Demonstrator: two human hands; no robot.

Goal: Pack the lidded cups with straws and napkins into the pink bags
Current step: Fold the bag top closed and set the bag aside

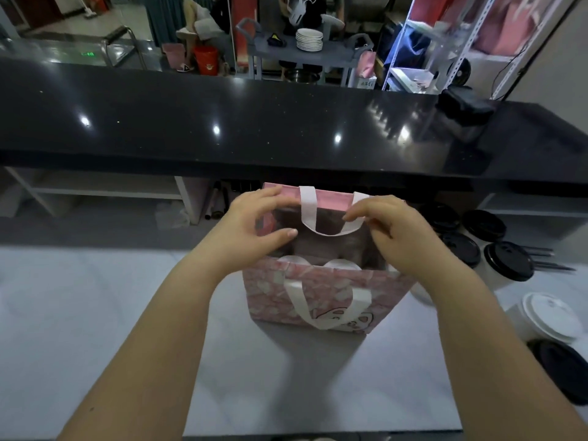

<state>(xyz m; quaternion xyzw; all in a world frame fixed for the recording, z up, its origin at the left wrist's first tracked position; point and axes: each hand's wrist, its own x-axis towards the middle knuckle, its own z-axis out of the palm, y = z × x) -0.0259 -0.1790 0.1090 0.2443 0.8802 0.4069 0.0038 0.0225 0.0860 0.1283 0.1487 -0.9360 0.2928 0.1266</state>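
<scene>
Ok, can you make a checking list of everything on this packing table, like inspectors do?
Surface: pale table, with the bag standing near its middle.
Job's things: pink bag upright and open; black-lidded cups to its right; white-lidded cup nearer; black straws beside the cups; napkins not seen.
Clutter: dark box on the counter.
Hands: left hand and right hand are both at the bag's far rim and seem to hold it open.
Cables: one dark cable by the far shelves.
Surroundings: black counter, cart with stacked plates, red bucket.
</scene>
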